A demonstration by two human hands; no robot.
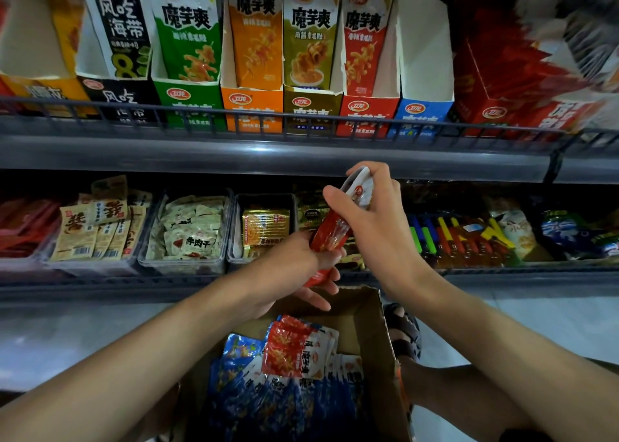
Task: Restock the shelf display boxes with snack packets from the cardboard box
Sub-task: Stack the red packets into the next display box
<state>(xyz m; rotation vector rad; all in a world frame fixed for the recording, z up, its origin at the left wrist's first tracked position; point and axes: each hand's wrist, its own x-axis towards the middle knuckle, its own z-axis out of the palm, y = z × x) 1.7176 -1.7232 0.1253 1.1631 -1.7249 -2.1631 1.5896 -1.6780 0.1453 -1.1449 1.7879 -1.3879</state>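
Left hand (298, 267) holds the lower end of a stack of red snack packets (330, 237); right hand (378, 217) clasps the upper end, fingers curled round. The stack is tilted, held above the cardboard box (370, 319), below the red display box (366, 113). Packets are glossy red with white tops. Blue and red packets lie in the box. Dark shelf (234, 155); pale floor (50, 341).

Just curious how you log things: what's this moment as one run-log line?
phase: restocking | left hand: holds red packets low end | right hand: grips top end | cardboard box: red, blue packets inside
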